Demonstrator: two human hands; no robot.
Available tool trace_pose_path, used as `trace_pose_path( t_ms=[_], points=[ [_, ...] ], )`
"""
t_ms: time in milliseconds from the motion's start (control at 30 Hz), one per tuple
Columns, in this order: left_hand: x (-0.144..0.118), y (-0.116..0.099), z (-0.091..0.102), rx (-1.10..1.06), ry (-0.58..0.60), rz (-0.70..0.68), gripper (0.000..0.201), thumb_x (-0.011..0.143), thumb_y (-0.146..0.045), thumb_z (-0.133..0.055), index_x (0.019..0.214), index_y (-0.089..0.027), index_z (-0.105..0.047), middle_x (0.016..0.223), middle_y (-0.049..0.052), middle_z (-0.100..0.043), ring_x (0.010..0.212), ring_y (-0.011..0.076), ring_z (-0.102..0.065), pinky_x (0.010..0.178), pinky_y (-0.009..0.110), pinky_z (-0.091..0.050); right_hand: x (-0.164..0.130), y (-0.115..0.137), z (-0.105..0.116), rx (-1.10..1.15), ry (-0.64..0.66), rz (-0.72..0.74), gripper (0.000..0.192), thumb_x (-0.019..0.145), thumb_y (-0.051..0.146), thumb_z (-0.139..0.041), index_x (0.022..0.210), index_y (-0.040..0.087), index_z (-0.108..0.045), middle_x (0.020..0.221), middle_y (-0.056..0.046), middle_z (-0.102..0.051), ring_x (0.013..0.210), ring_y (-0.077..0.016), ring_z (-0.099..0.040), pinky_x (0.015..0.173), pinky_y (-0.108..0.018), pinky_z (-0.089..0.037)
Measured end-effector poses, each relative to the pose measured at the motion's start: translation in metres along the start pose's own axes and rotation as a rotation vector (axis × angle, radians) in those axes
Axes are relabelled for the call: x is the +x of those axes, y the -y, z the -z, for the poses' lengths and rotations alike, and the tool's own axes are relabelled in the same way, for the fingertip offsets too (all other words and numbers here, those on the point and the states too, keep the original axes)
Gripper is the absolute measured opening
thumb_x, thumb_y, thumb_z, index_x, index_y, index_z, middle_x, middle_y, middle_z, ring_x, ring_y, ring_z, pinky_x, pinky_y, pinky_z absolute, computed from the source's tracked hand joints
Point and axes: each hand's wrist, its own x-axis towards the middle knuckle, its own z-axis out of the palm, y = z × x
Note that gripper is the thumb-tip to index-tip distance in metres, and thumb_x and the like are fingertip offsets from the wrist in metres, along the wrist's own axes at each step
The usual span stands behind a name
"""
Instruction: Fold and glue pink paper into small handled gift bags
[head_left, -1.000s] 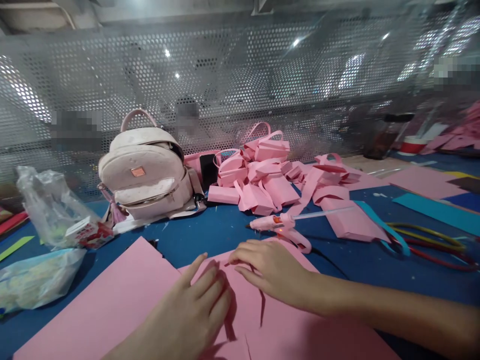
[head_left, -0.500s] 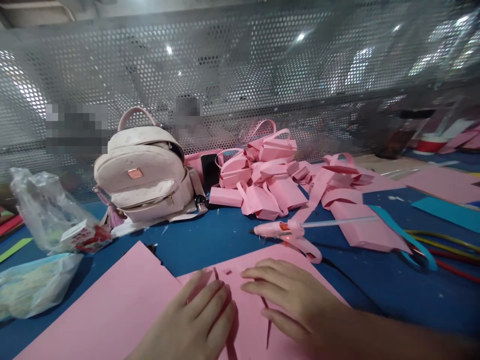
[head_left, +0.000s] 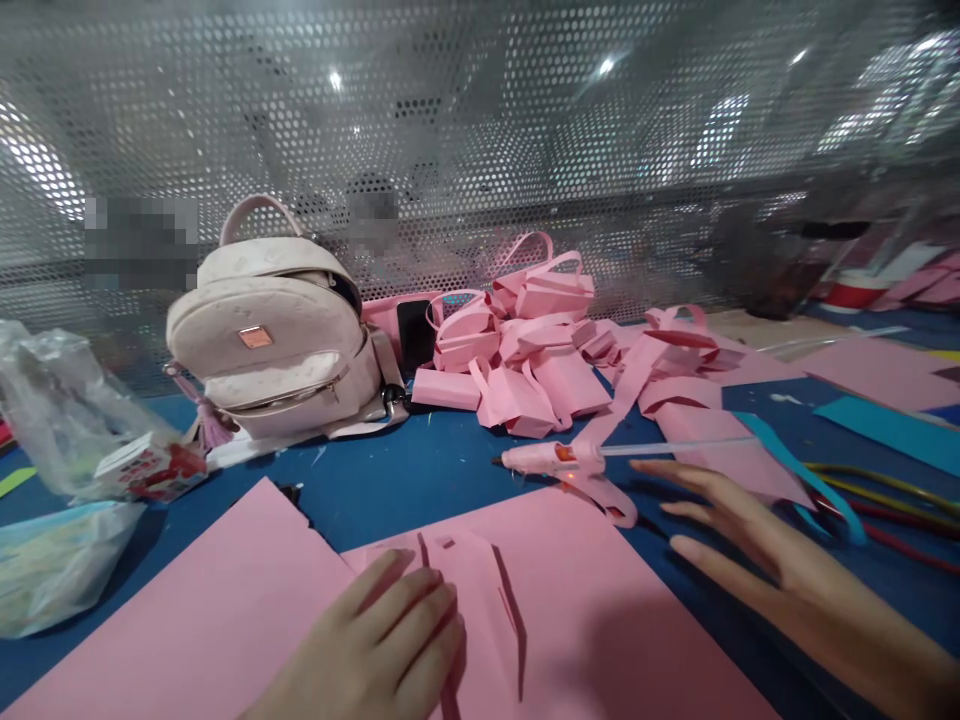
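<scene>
My left hand [head_left: 375, 640] lies over a folded piece of pink paper [head_left: 484, 610], its bent fingers holding the paper's left side down. Raised creased flaps stand along that piece, which rests on a larger pink sheet [head_left: 570, 560]. My right hand [head_left: 742, 560] is in the air on the right, fingers apart and holding nothing. Just left of its fingertips lies a pink hot glue gun [head_left: 577, 470] with a clear glue stick in its back and its nozzle facing left. Another pink sheet [head_left: 202, 600] is at the left, partly under my left hand.
Several pink paper bags [head_left: 532, 370] are heaped behind the glue gun. A pale backpack [head_left: 277, 340] and a phone [head_left: 415, 335] stand at the back. Plastic bags [head_left: 60, 570] and a small box [head_left: 154, 465] are left; blue-handled scissors [head_left: 825, 490] lie right, before a perforated metal panel [head_left: 480, 130].
My right hand has left the folded pink paper and moved right, towards the glue gun, its fingers spread. My left hand stays on the paper. The view has shifted slightly.
</scene>
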Motion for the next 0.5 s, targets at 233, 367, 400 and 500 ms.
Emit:
trace_pose_path(
  t_ms=[233, 367, 400, 500],
  points=[
    [0.005, 0.001, 0.017, -0.055, 0.05, -0.019, 0.038, 0.106, -0.029, -0.036, 0.109, -0.015, -0.071, 0.111, 0.004, -0.076, 0.104, 0.0226, -0.064, 0.114, 0.041, -0.031, 0.027, 0.025, -0.015, -0.06, 0.156, -0.064, 0.068, 0.085, 0.063, -0.059, 0.139, 0.021, -0.058, 0.135, -0.013, -0.066, 0.109, -0.0357, -0.069, 0.1, -0.049, -0.054],
    [0.01, 0.0, 0.026, -0.058, 0.094, -0.028, 0.036, 0.103, -0.038, -0.044, 0.11, -0.014, -0.07, 0.11, 0.005, -0.077, 0.1, 0.0231, -0.067, 0.101, 0.039, -0.043, 0.041, 0.031, -0.022, -0.11, 0.17, 0.031, 0.062, 0.083, 0.058, -0.058, 0.127, 0.016, -0.068, 0.132, -0.017, -0.067, 0.115, -0.0398, -0.066, 0.097, -0.05, -0.055],
    [0.009, 0.0, 0.024, -0.067, 0.07, -0.017, 0.038, 0.104, -0.039, -0.041, 0.11, -0.015, -0.07, 0.109, 0.005, -0.077, 0.099, 0.0231, -0.067, 0.1, 0.039, -0.044, 0.044, 0.032, -0.024, -0.112, 0.176, 0.048, 0.061, 0.083, 0.058, -0.057, 0.124, 0.015, -0.069, 0.132, -0.017, -0.068, 0.116, -0.0402, -0.065, 0.097, -0.05, -0.054],
    [0.004, -0.002, 0.017, -0.09, 0.009, 0.012, 0.041, 0.105, -0.04, -0.037, 0.107, -0.016, -0.07, 0.108, 0.005, -0.077, 0.099, 0.0232, -0.066, 0.1, 0.04, -0.043, 0.047, 0.034, -0.03, -0.129, 0.168, 0.056, 0.059, 0.081, 0.06, -0.058, 0.118, 0.017, -0.073, 0.126, -0.016, -0.071, 0.116, -0.0408, -0.065, 0.099, -0.052, -0.053]
  ],
)
